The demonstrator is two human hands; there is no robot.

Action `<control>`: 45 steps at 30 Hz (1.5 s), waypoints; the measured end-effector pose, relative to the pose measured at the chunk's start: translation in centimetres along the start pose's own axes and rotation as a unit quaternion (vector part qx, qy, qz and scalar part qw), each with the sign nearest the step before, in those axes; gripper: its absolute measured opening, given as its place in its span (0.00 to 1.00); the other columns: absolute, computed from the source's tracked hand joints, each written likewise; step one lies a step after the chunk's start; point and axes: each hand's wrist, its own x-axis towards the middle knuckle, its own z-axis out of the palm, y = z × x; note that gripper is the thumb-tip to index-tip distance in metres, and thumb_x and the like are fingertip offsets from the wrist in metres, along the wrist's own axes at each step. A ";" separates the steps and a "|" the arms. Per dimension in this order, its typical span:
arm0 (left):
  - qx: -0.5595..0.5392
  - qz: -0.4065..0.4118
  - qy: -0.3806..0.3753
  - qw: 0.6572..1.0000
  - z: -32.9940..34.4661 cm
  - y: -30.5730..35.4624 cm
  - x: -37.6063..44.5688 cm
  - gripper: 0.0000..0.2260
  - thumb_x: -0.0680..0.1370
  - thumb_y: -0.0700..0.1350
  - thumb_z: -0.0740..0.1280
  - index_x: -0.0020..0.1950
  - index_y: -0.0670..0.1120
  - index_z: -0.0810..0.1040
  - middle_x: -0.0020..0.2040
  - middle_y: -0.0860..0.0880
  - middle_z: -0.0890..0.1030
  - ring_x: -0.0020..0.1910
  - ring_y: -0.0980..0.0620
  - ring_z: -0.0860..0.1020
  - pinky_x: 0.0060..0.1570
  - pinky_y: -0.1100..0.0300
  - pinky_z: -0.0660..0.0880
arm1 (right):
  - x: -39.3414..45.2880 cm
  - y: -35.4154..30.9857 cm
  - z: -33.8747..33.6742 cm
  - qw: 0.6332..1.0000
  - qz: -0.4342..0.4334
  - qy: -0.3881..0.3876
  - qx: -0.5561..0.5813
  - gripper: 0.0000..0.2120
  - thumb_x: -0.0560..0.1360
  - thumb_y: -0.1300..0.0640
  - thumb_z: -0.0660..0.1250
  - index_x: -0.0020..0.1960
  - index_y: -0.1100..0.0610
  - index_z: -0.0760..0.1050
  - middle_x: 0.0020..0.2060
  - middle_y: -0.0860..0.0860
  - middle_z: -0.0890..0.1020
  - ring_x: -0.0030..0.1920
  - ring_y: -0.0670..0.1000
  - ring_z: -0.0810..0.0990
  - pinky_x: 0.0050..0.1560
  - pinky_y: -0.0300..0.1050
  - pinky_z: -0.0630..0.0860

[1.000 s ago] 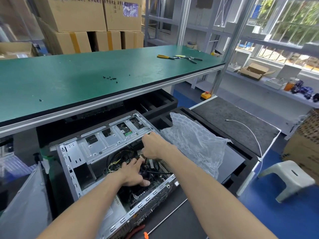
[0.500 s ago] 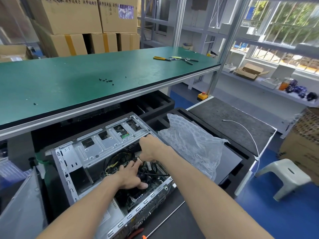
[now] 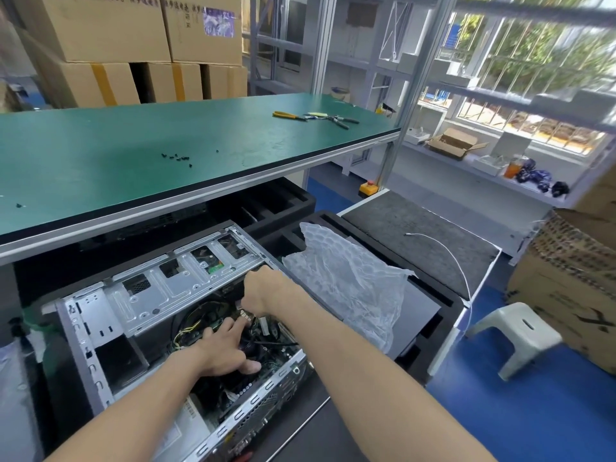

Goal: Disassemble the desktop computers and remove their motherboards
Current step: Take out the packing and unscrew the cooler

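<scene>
An open desktop computer case (image 3: 140,305) lies on its side below the green bench, its silver drive cage facing up. Inside it I see the motherboard (image 3: 278,360) and a bundle of black and yellow cables (image 3: 186,330). My left hand (image 3: 223,351) reaches into the case with its fingers stretched out over the cables and board, thumb spread to the side. My right hand (image 3: 263,288) is just beyond it at the edge of the drive cage, fingers curled down round a cable connector that is mostly hidden. The fingertips of both hands meet at that spot.
The green bench (image 3: 100,168) overhangs the case and carries several loose black screws (image 3: 176,157) and pliers (image 3: 290,115). Bubble wrap (image 3: 343,278) lies on black foam packing (image 3: 433,295) to the right. A white stool (image 3: 513,335) and cardboard boxes (image 3: 566,295) stand on the blue floor.
Both hands stay inside the case at almost the same spot. My left fingers have crept a little closer to my right hand.
</scene>
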 end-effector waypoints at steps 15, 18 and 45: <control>0.000 -0.012 -0.016 1.000 -0.1 0.1 -0.1 0.48 0.75 0.63 0.69 0.81 0.51 0.39 0.80 0.45 0.51 0.77 0.31 0.50 0.74 0.41 0.53 | -0.3 0.7 0.9 0.994 -0.082 0.066 0.025 0.04 0.70 0.68 0.68 0.41 0.60 0.77 0.39 0.55 0.81 0.41 0.56 0.79 0.36 0.47 0.77; -0.003 -0.009 -0.014 1.000 -0.1 0.0 0.1 0.46 0.74 0.63 0.69 0.81 0.51 0.44 0.78 0.46 0.55 0.74 0.32 0.55 0.73 0.40 0.57 | -0.1 0.9 1.1 0.995 -0.039 0.092 0.011 0.11 0.76 0.58 0.66 0.39 0.60 0.69 0.35 0.54 0.72 0.33 0.54 0.74 0.28 0.43 0.66; -0.005 -0.009 -0.022 1.000 -0.3 0.0 -0.3 0.49 0.74 0.63 0.70 0.81 0.53 0.38 0.80 0.44 0.50 0.77 0.31 0.50 0.75 0.38 0.53 | -0.8 0.7 0.5 0.989 -0.138 0.045 0.033 0.07 0.73 0.63 0.70 0.51 0.60 0.77 0.46 0.54 0.79 0.45 0.55 0.78 0.41 0.47 0.76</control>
